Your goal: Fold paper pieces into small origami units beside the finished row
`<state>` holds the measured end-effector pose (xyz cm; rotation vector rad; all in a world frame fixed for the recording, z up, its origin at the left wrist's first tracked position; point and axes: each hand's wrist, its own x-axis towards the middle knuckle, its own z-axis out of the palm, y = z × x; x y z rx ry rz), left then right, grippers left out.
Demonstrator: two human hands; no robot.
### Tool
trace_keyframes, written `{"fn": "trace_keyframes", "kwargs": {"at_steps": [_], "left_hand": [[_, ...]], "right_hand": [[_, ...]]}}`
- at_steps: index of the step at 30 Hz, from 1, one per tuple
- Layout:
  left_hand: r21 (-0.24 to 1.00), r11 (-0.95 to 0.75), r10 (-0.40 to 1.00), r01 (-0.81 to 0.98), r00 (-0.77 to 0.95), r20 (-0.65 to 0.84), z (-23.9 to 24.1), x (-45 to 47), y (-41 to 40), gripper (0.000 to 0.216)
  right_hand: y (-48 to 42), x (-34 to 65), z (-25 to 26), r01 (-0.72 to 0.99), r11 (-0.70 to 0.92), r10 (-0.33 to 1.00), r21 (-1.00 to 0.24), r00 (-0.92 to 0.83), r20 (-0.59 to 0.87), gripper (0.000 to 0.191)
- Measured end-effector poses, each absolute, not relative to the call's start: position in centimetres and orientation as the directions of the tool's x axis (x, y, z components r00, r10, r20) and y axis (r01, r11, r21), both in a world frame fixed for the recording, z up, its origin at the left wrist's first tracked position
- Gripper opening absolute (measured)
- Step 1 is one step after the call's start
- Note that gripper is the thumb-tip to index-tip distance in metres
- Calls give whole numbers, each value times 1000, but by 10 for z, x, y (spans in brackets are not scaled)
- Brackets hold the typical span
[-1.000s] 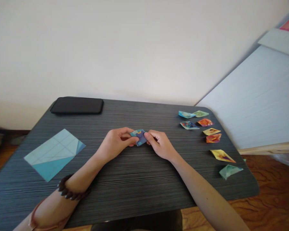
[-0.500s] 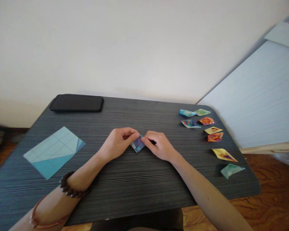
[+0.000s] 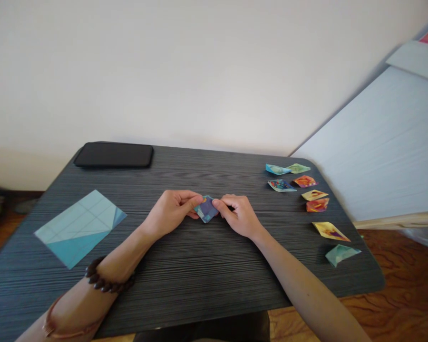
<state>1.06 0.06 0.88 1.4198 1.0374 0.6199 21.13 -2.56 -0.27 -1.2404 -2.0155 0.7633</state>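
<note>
Between my hands, over the middle of the dark table, is a small folded piece of origami paper (image 3: 207, 209), blue and purple with a small orange patch. My left hand (image 3: 173, 209) pinches its left corner between thumb and fingers. The opposite corner is pinched by my right hand (image 3: 237, 213), thumb on top. Parts of the paper's edges are hidden under the fingertips. A larger pale-blue and teal sheet of paper (image 3: 80, 225) with crease lines lies flat to the left of my left hand.
A black phone-like slab (image 3: 114, 155) lies at the table's back left. Several folded paper pieces line the right side, among them a yellow one (image 3: 331, 231) and a green one (image 3: 341, 254). A wall runs behind the table (image 3: 207, 285); a pale panel (image 3: 385, 142) stands at right.
The folded paper now shows more of its face between my hands, with an orange patch visible. My fingers have drawn slightly apart toward its two side corners.
</note>
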Motion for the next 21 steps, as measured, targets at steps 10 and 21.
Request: {"fn": "trace_keyframes", "kwargs": {"at_steps": [10,21], "left_hand": [[986,-25,841,164,537,-68,3,4,0,45],[734,-539,777,414,582,242,-3,0,6,15]], "right_hand": [[-26,213,-4,470,230,962,-852,-241,127,48],[-23,216,-9,603,395,915,-693,-325,239,28]]}}
